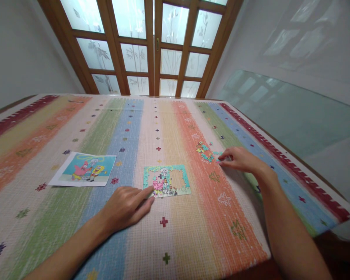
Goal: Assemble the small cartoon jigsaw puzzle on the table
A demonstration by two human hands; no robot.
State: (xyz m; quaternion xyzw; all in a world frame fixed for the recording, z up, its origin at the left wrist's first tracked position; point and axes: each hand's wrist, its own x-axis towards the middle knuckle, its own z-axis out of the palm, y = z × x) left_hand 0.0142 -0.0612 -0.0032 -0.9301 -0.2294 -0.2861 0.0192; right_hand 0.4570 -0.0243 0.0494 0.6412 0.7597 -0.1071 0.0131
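A partly assembled jigsaw puzzle (186,179) lies on the table in front of me, its frame joined and gaps showing in the middle. My left hand (131,204) rests at its lower left edge. The index finger stretches onto the pink pieces, the thumb lies beside it, and nothing is held. To the right, my right hand (239,158) has thumb and index finger pinched at the table surface, with a small pinkish jigsaw piece (217,161) at the tips. Just left of those fingertips is a pile of loose jigsaw pieces (204,151), mostly teal and yellow.
A printed reference picture (84,169) of cartoon figures lies left of the puzzle. Beneath everything is a striped tablecloth (105,128) with printed motifs. Wood-framed glass doors (151,50) stand behind the table, and a glass panel (294,109) is at the right wall.
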